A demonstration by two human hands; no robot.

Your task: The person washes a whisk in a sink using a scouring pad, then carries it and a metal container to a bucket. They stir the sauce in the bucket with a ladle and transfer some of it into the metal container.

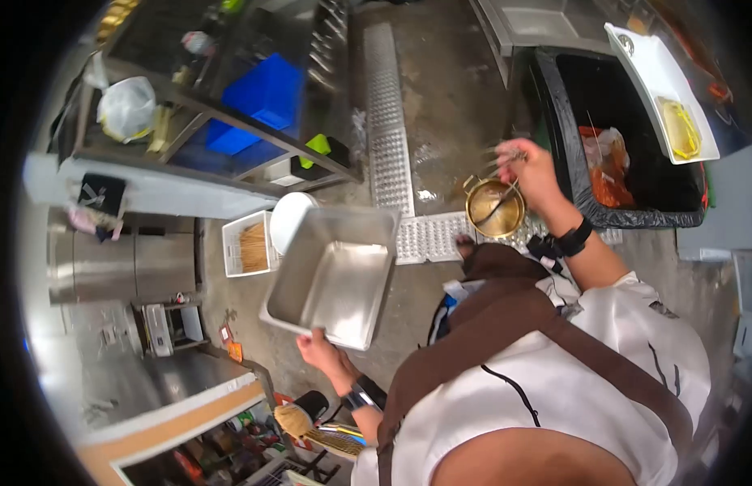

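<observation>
My left hand (321, 354) grips the near rim of a deep rectangular steel pan (335, 279), which is tilted and looks empty inside. To the right, my right hand (528, 172) is closed on the handle of a metal utensil (506, 197). The utensil's lower end reaches into a small round brass-coloured pot (496, 223) with loop handles. What touches or supports the pot is hard to make out. Behind the steel pan are a round white lid or plate (292, 220) and a white basket (230, 247) of thin wooden sticks (253, 248).
A black-lined bin (583, 212) stands at the right, with a white tray (664, 81) across its edge. Metal shelving (190, 101) with a blue container (267, 89) is at the upper left. Perforated drain covers (386, 121) cross the wet floor. Brushes (295, 421) are at the bottom.
</observation>
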